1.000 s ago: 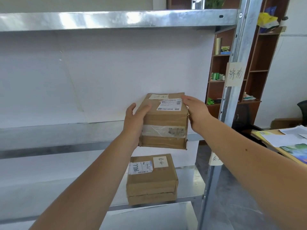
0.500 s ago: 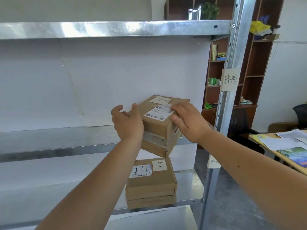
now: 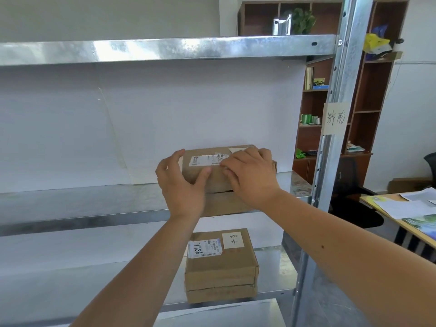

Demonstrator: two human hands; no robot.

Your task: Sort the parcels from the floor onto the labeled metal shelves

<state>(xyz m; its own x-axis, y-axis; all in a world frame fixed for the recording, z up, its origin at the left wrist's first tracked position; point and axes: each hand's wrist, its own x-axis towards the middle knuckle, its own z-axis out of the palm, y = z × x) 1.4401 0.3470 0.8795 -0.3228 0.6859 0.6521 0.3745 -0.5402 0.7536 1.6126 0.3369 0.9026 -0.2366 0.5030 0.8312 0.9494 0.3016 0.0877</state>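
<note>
My left hand (image 3: 181, 185) and right hand (image 3: 252, 178), fingers (image 3: 236, 159) clasping a brown cardboard parcel (image 3: 217, 182); grey metal shelf's (image 3: 70, 204) right end

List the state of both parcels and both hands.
Upper parcel: on the middle shelf, gripped by both hands.
Lower parcel: resting untouched on the shelf below.
Left hand: grips the upper parcel's left side.
Right hand: fingers curled over its top.

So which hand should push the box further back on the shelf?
Probably the right hand: it's curled over the box's top front edge, near the middle. The left hand only grips the left corner.
</note>
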